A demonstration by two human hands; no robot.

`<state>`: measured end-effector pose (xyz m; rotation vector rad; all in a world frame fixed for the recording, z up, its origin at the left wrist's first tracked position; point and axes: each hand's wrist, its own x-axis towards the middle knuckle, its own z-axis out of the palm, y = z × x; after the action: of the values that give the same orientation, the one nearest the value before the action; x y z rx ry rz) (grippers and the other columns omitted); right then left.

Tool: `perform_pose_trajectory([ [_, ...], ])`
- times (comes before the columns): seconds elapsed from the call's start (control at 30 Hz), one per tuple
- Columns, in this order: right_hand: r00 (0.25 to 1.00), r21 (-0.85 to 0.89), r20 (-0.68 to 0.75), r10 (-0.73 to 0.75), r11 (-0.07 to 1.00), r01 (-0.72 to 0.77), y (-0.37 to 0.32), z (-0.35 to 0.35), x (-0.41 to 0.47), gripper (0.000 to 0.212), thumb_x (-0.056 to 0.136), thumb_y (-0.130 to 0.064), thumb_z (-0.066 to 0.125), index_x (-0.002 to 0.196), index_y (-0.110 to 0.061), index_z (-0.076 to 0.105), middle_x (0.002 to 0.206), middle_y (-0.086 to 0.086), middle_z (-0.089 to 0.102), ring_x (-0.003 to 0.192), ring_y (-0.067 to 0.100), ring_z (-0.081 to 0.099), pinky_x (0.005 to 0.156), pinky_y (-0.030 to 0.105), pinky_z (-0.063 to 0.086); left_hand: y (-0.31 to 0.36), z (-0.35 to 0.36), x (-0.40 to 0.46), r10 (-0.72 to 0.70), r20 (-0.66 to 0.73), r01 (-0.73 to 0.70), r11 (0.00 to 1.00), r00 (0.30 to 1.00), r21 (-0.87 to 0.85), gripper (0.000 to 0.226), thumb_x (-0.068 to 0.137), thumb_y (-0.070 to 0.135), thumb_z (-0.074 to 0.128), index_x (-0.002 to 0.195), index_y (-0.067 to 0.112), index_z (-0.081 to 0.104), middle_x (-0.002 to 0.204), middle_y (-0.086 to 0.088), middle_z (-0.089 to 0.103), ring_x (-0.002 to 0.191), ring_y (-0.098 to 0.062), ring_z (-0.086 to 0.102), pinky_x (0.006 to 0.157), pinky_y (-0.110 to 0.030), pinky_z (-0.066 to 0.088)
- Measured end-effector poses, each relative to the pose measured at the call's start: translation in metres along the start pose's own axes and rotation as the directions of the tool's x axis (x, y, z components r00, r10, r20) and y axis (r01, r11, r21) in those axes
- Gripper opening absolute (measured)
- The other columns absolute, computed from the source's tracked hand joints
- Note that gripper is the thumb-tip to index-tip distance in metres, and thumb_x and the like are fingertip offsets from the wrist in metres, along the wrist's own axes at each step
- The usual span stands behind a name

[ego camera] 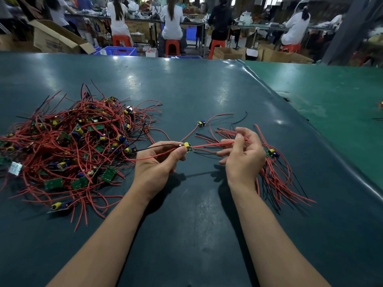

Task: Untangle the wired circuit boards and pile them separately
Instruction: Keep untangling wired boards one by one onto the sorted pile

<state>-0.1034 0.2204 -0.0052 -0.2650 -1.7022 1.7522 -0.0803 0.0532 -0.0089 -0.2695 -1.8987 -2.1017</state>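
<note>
A big tangled heap of small green circuit boards (83, 141) with red and black wires lies on the left of the dark table (196, 214). My left hand (157, 162) pinches one small board (187, 147) with a yellow capacitor, held just above the table. My right hand (242, 154) pinches that board's red wires (211, 144), stretched taut between both hands. Under and beyond my right hand lies a sorted bundle of boards and wires (275, 175). Another single board (201, 123) lies behind the hands, its red wire running toward the held board.
A lighter green table (331, 96) adjoins on the right, with a raised seam between. Beyond the far edge stand cardboard boxes (56, 38), a blue crate (122, 51) and several seated people on orange stools at benches.
</note>
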Motion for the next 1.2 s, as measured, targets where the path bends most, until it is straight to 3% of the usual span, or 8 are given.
perform_pose_trajectory([
  [0.23,0.993,-0.08,0.105,0.057,0.996,-0.049,0.003,0.001,0.0,0.013,0.101,-0.013,0.045,0.109,-0.019,0.052,0.06,0.001,0.064,0.039,0.016,0.058,0.039,0.025,0.044,-0.002,-0.002,0.003,0.072,-0.096,-0.068,0.997,0.993,0.041,0.01,0.085,0.012,0.069,0.093,0.005,0.069,0.072,-0.002,0.069,0.052,-0.008,0.054,0.053,-0.017,0.045],
  [0.33,0.994,-0.147,0.11,0.0,0.989,0.017,0.005,0.0,-0.005,0.024,0.097,-0.023,0.057,0.119,-0.022,0.047,0.049,-0.004,0.061,0.046,0.012,0.058,0.054,0.022,0.047,0.002,-0.002,0.007,0.088,-0.19,-0.088,0.996,0.978,0.007,0.011,0.081,0.019,0.067,0.088,0.012,0.065,0.089,-0.005,0.069,0.076,-0.006,0.064,0.073,-0.021,0.051],
  [0.43,0.994,-0.103,0.102,0.046,0.994,-0.035,0.003,-0.001,-0.004,0.014,0.095,-0.033,0.061,0.1,-0.021,0.055,0.046,-0.003,0.051,0.044,0.018,0.044,0.051,0.031,0.04,0.01,-0.006,0.012,-0.061,-0.19,-0.008,0.939,0.98,-0.343,0.015,0.08,0.019,0.065,0.076,0.015,0.051,0.1,-0.008,0.072,0.092,-0.016,0.068,0.082,-0.026,0.053],
  [0.57,0.952,0.088,0.151,0.265,0.956,-0.28,0.001,0.001,0.002,0.021,0.098,-0.024,0.058,0.085,-0.009,0.062,0.043,-0.007,0.045,0.036,0.007,0.038,0.04,0.021,0.032,0.015,-0.015,0.012,-0.232,0.052,0.212,0.745,0.971,-0.633,0.04,0.063,0.04,0.084,0.078,0.018,0.054,0.07,0.0,0.069,0.06,-0.011,0.066,0.063,-0.022,0.055],
  [0.63,0.903,0.118,0.301,0.306,0.928,-0.354,-0.002,0.003,-0.003,0.023,0.097,-0.024,0.059,0.08,-0.011,0.069,0.044,-0.006,0.044,0.036,0.005,0.036,0.036,0.017,0.029,0.015,-0.01,0.01,-0.246,0.132,0.275,0.752,0.96,-0.599,0.053,0.046,0.051,0.092,0.075,0.019,0.06,0.059,0.001,0.06,0.043,-0.007,0.052,0.05,-0.019,0.048],
  [0.8,0.587,0.042,0.742,0.325,0.851,-0.524,-0.01,0.012,-0.025,0.028,0.083,-0.039,0.066,0.072,-0.015,0.074,0.052,-0.001,0.054,0.038,0.005,0.038,0.035,0.015,0.026,0.007,0.008,0.002,-0.248,0.113,0.271,0.918,0.962,-0.29,0.025,0.071,0.035,0.072,0.068,0.014,0.058,0.055,-0.006,0.061,0.031,-0.009,0.042,0.034,-0.014,0.034],
  [1.0,0.605,0.068,0.699,0.38,0.808,-0.586,-0.01,0.009,-0.02,0.018,0.099,-0.011,0.052,0.098,-0.009,0.07,0.061,-0.001,0.058,0.041,0.008,0.044,0.033,0.015,0.025,0.005,0.013,0.002,-0.342,-0.094,0.32,0.928,0.935,-0.191,0.033,0.077,0.038,0.07,0.074,0.008,0.055,0.051,-0.001,0.061,0.033,-0.007,0.045,0.035,-0.016,0.035],
  [1.2,0.656,0.041,0.666,0.356,0.86,-0.508,-0.01,0.012,-0.024,0.015,0.093,-0.017,0.063,0.084,-0.015,0.074,0.055,0.002,0.055,0.038,0.006,0.04,0.033,0.014,0.025,0.005,0.013,-0.001,-0.286,0.049,0.287,0.958,0.957,-0.008,0.031,0.082,0.034,0.065,0.08,0.003,0.063,0.06,-0.008,0.067,0.035,-0.01,0.05,0.036,-0.016,0.037],
])
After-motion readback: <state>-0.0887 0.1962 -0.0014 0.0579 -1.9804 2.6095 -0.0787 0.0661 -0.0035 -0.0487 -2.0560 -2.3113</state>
